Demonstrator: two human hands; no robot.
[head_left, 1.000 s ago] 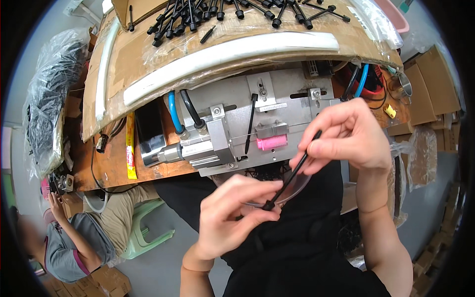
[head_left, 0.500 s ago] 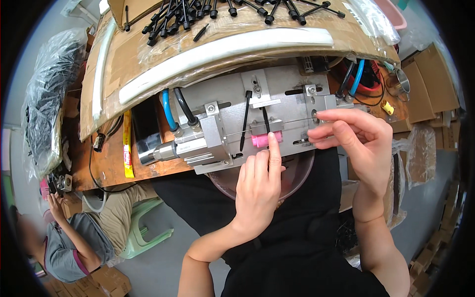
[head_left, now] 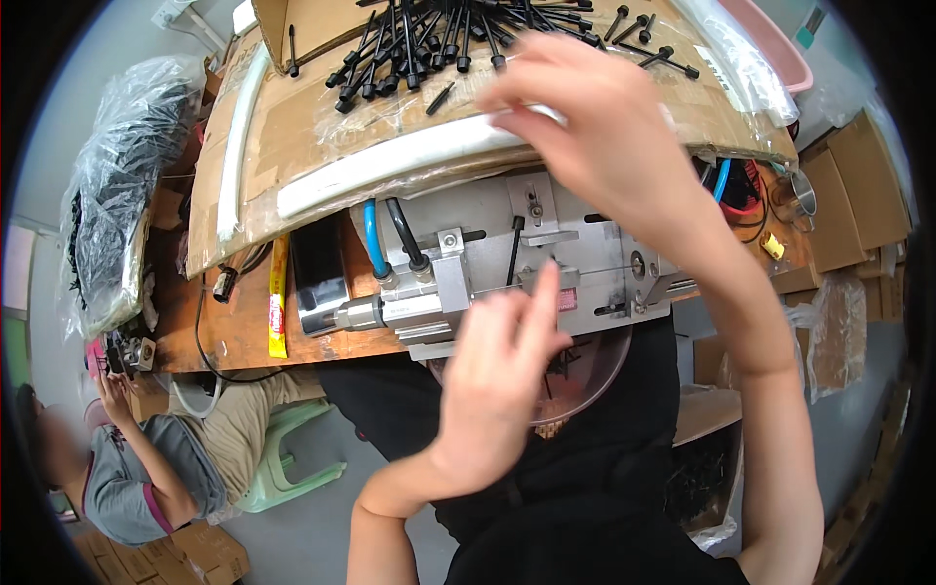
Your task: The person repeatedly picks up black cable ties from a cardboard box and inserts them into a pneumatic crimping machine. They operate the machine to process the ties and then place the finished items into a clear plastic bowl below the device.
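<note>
My right hand [head_left: 600,132] is raised over the cardboard, fingers apart and slightly blurred, close to a pile of black rods with knobbed ends [head_left: 409,58]. Nothing shows in its fingers. My left hand [head_left: 492,385], smeared by motion, is above the front of a metal fixture plate [head_left: 609,249]. Its index finger is stretched out beside a small pink block [head_left: 568,299], which it partly covers. One black knobbed rod [head_left: 515,249] lies on the plate left of the metal bracket [head_left: 529,200]. Under the plate's front edge, a translucent bowl [head_left: 612,370] holds several dark pieces.
An air cylinder [head_left: 414,310] with blue [head_left: 372,239] and black hoses sits at the plate's left. A dark phone-like slab [head_left: 320,273] and a yellow packet [head_left: 279,302] lie further left. Another person [head_left: 146,468] sits at the far left. Cartons [head_left: 858,195] stand at right.
My right hand has moved from the fixture's right end up to the rod pile. My left index finger has shifted off the pink block's middle. The rod above that block no longer shows.
</note>
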